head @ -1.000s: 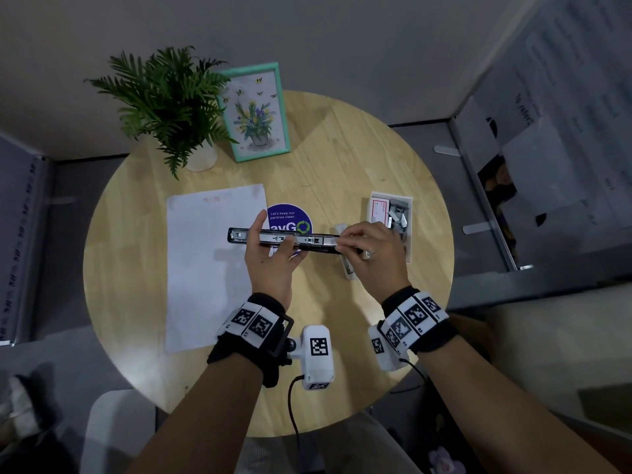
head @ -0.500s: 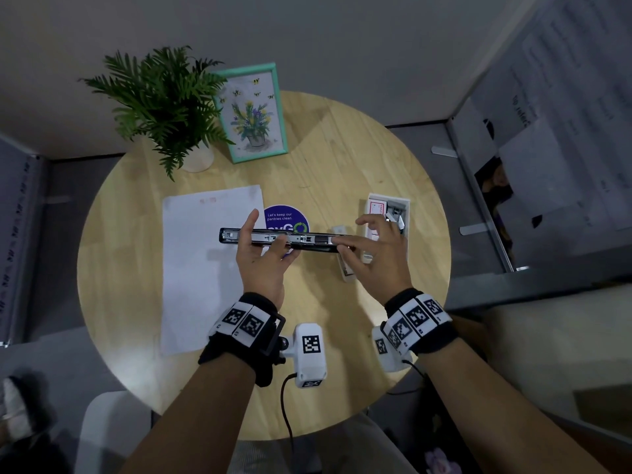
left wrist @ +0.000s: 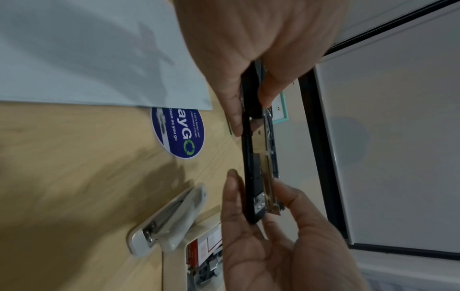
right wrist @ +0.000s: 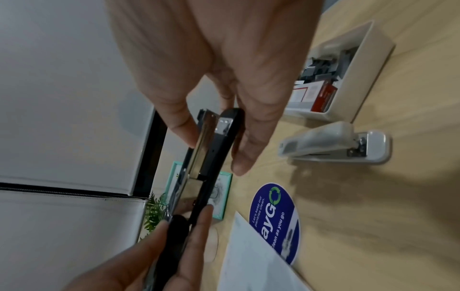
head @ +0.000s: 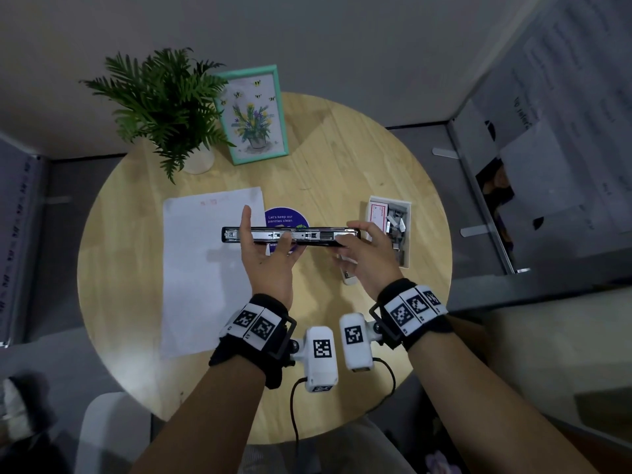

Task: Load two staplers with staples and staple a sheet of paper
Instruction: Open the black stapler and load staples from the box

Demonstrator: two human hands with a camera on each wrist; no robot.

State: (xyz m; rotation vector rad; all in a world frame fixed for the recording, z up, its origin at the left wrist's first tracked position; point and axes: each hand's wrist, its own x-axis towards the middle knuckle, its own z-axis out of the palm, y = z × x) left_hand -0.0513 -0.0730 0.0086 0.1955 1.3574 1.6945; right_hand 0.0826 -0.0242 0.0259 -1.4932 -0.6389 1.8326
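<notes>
Above the round wooden table [head: 342, 159], both hands hold a black stapler [head: 290, 236] lying flat open, its metal staple channel facing up. The left hand [head: 268, 258] grips its middle, thumb on the far side and fingers curled on the near side. The right hand [head: 367, 254] pinches the right end between thumb and fingers. Beneath, a white stapler [left wrist: 171, 220] lies closed on the table beside a white tray [head: 407, 230] of staples. A sheet of paper [head: 201, 268] lies to the left, partly overlapping a blue round sticker [left wrist: 184, 135].
</notes>
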